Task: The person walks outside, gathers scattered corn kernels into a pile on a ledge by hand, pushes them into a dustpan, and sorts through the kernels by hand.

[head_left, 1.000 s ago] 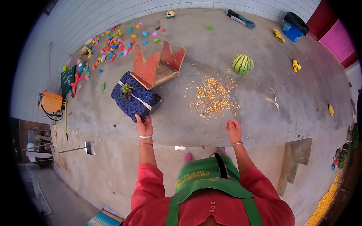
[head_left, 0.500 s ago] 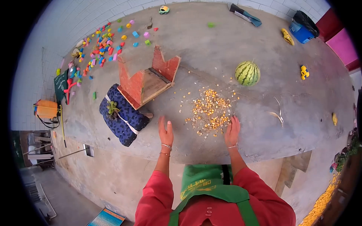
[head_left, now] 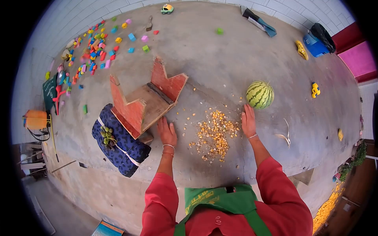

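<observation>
A loose pile of corn kernels [head_left: 215,137] lies on the grey concrete between my two hands. On its left, my left hand [head_left: 167,133] rests with fingers stretched out, holding nothing. It is close to the wooden stand [head_left: 151,98] with red notched sides. My right hand [head_left: 248,122] is flat at the pile's right edge, fingers extended and empty. Its fingertips reach just below the striped watermelon [head_left: 260,94]; whether they touch it I cannot tell. Left of the stand lies a blue spotted cloth bundle [head_left: 118,135], tied with a white strip, with small green fruits [head_left: 107,135] on top.
Many coloured blocks [head_left: 96,47] are scattered at the far left, near an orange sprayer tank [head_left: 36,119]. A toy car [head_left: 167,8] and a blue bucket [head_left: 316,44] stand at the back. Dry husk strips [head_left: 286,133] and a yellow toy [head_left: 315,90] lie to the right.
My right hand has moved forward, up to the watermelon. My left hand has shifted forward beside the stand. The kernel pile looks narrower, and the camera view has shifted slightly.
</observation>
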